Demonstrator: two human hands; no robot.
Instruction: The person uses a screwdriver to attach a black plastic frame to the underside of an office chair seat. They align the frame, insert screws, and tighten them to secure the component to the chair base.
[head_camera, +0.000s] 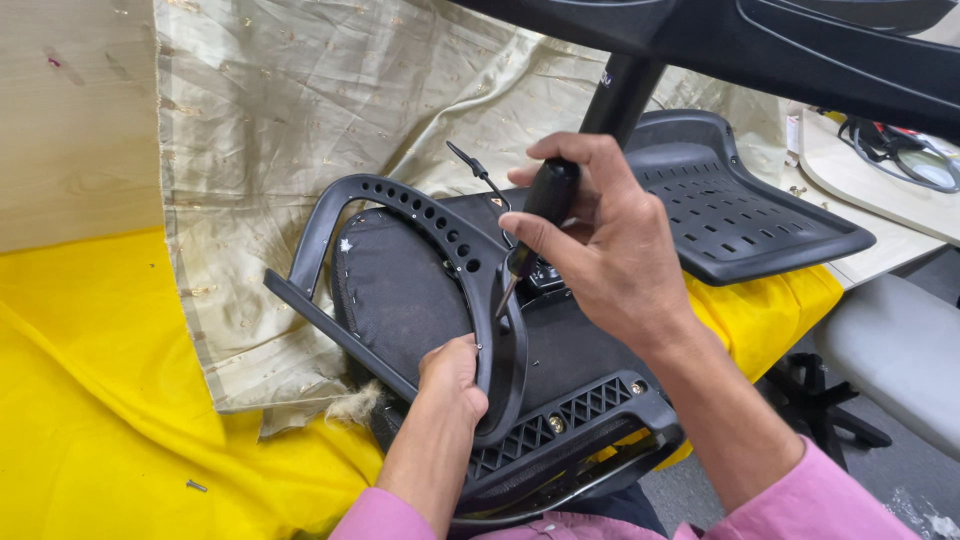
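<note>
The black armrest loop (400, 270) is lying on the upturned seat underside (420, 300) of an office chair, across the yellow cloth (90, 400) on the table, and the left hand (452, 375) is gripping its lower rim while the right hand (610, 250) is clenching a black-handled screwdriver (545, 205), its tip pointing down at the bracket beside the loop. The tip could be slipping off the fastener, I judge, since it is angling in and the left fingers are sitting close below it; the loop could also be shifting if that grip is loosening. One loose screw (196, 486) is lying well apart on the yellow cloth and might be getting lost in its folds. Counting: one armrest loop, one screwdriver, one loose screw, one perforated backrest panel (730, 210), one pale gold cloth (270, 130), two hands.
</note>
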